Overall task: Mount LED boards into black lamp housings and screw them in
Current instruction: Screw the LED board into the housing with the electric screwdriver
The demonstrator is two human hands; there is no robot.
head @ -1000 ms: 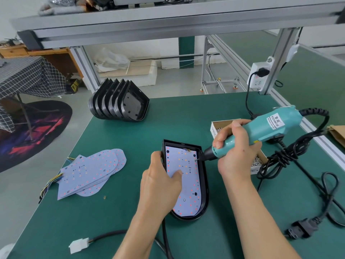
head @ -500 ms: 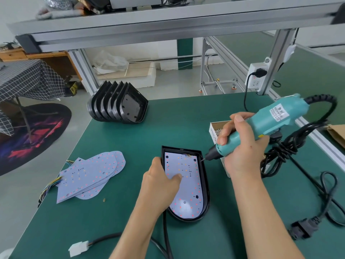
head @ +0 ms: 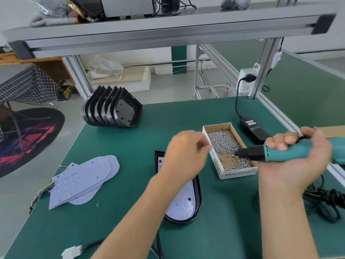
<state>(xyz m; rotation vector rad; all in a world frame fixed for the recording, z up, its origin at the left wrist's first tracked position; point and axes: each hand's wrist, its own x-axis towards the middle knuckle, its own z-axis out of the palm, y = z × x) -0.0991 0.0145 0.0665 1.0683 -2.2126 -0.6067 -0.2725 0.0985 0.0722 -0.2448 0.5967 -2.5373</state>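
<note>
At centre frame the left hand (head: 183, 156) hovers over the black lamp housing (head: 198, 199) holding an LED board (head: 182, 206) on the table (head: 130, 221), its blurred grip unreadable. Right of it, the right hand (head: 295, 161) grips the screwdriver (head: 270, 153) above the screw box (head: 230, 152).

We see a dark green table mat (head: 130, 230), black lamp housings (head: 112, 107) in the upper left, pale lilac LED boards (head: 82, 182) dotted red at left, a teal screwdriver (head: 291, 153) with black nose at right, and silver screws (head: 224, 144) in a brown-lined white box (head: 237, 173).
</note>
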